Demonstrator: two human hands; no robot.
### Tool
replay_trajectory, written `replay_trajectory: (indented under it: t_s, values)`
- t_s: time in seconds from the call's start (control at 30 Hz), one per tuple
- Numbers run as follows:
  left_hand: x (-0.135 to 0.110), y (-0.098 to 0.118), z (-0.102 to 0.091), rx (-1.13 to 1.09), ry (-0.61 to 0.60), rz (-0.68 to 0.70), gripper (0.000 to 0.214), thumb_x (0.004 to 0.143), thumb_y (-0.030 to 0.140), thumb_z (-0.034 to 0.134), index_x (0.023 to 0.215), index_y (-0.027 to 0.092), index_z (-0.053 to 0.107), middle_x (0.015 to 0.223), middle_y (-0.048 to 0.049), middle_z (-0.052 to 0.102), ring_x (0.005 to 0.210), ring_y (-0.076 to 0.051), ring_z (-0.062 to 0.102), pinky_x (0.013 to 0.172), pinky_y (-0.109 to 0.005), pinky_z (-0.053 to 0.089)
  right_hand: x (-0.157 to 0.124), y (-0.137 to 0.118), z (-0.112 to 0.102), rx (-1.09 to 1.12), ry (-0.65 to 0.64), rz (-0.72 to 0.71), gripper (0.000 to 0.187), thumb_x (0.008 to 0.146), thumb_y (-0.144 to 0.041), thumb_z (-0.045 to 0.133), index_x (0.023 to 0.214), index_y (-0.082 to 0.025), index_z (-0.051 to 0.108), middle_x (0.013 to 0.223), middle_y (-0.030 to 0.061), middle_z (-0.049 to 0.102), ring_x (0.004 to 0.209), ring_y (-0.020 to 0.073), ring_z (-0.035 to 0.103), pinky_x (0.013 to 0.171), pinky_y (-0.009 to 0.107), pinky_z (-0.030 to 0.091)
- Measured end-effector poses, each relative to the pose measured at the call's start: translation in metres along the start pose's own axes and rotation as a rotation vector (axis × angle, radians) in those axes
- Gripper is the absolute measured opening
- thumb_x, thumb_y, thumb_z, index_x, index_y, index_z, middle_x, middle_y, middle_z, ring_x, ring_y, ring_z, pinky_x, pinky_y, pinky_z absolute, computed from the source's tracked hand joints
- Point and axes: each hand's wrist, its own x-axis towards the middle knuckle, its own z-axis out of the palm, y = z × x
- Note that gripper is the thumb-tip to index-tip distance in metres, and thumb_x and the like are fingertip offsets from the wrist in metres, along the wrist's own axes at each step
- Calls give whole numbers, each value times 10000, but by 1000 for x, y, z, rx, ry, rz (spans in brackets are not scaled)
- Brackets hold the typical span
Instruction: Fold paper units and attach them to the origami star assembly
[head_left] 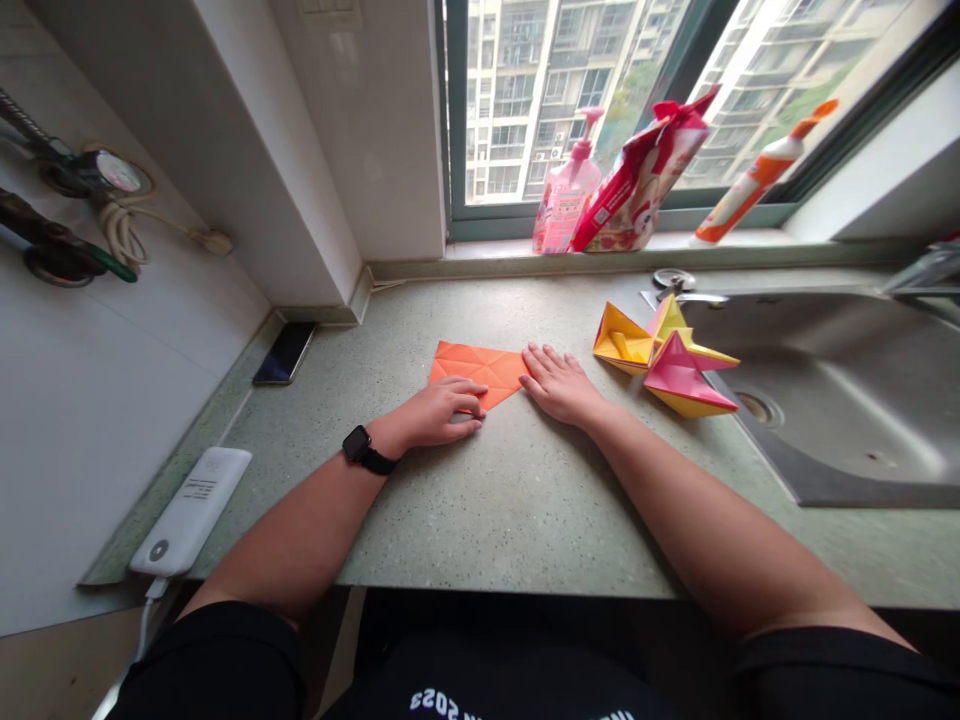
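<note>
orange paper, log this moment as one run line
left hand: on creased orange paper | right hand: fingertips at its right corner | beside: yellow and pink origami models

"Where's the folded paper sheet (477, 365)?"

"On the desk (525, 520), partly under the left hand (439, 412), with the right hand (559, 385) at its right corner."

"What's right of that?"

"Paper models (666, 360), between the right hand and the sink (817, 400)."

"And left?"

"A phone (286, 353), with a power bank (191, 510) nearer the desk's front edge."

"Behind?"

"The window ledge (495, 250) holds a pump bottle (568, 190), a bag (641, 175) and a tube (757, 175), left to right."
</note>
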Motion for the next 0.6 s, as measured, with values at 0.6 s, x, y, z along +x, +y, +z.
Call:
replay_trajectory:
  t_s: [0.6]
  values:
    - [1, 1, 2, -3, 29, 54, 122, 1019, 260, 718, 1075, 226, 820, 1447, -115, 723, 1342, -271, 666, 1201, -451, 508, -26, -42, -8, 86, 113, -417, 619, 1132, -407, 429, 1713, -195, 446, 1760, 153, 444, 1669, 334, 348, 1362, 605, 303]
